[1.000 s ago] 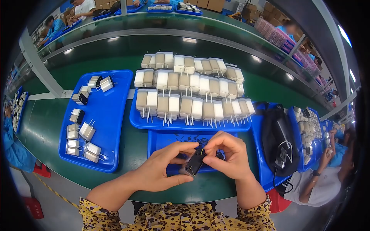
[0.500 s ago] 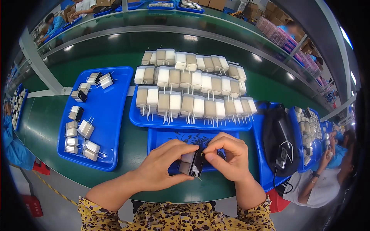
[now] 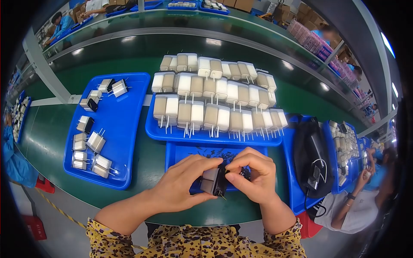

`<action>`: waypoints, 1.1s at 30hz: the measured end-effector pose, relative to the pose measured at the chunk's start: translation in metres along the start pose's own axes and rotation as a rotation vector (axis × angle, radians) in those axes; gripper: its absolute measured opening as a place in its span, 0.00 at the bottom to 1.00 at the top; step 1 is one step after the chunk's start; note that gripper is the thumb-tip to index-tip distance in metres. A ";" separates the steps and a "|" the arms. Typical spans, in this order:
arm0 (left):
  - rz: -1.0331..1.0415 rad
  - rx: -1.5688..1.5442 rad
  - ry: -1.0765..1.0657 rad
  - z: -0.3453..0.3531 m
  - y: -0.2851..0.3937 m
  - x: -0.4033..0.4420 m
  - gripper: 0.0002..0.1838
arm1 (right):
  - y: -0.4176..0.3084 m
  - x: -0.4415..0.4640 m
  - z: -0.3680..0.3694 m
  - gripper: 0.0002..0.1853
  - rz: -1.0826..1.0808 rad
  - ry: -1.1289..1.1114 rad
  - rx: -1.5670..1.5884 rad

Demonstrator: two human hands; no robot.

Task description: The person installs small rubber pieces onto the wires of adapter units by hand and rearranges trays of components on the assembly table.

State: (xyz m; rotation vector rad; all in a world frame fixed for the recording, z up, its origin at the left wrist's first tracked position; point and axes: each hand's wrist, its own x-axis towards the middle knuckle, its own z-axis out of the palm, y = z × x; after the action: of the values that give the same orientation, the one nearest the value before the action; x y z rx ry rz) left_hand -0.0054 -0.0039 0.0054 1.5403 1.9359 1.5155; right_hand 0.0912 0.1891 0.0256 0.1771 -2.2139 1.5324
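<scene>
Two bare hands work at a block with a black face above the green surface.

The left hand [image 3: 183, 182] clamps the block [image 3: 212, 180] between thumb and fingers, its beige and white side turned left and its black face right. The right hand [image 3: 254, 174] is just beside it, thumb and index fingertip pinched together at the block's black face; whether they grip a small part there is too hidden to tell. The block is over the near edge of a low blue tray [image 3: 185, 154] with small dark pieces [image 3: 217, 153] in it. Farther off, a full blue tray [image 3: 172, 134] carries rows of beige and white blocks [image 3: 211, 88] with thin pins. To the left, another blue tray [image 3: 116, 142] on the green surface [image 3: 146, 172] holds loose blocks [image 3: 95, 142]. To the right lies a black bag [image 3: 306, 148].
</scene>
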 end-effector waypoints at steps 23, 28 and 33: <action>0.098 0.069 0.042 0.000 -0.001 0.001 0.42 | 0.000 -0.003 -0.003 0.03 0.079 0.051 0.052; 0.119 0.045 0.063 -0.001 -0.001 0.001 0.41 | 0.000 -0.004 -0.001 0.01 0.041 0.095 0.034; 0.178 0.093 0.077 -0.006 0.002 0.003 0.42 | -0.003 -0.001 0.002 0.06 0.123 -0.110 -0.242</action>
State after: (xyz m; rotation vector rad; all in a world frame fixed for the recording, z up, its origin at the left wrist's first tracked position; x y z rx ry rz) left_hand -0.0100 -0.0051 0.0114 1.7607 1.9828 1.5965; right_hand 0.0923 0.1858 0.0269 0.0523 -2.5158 1.3277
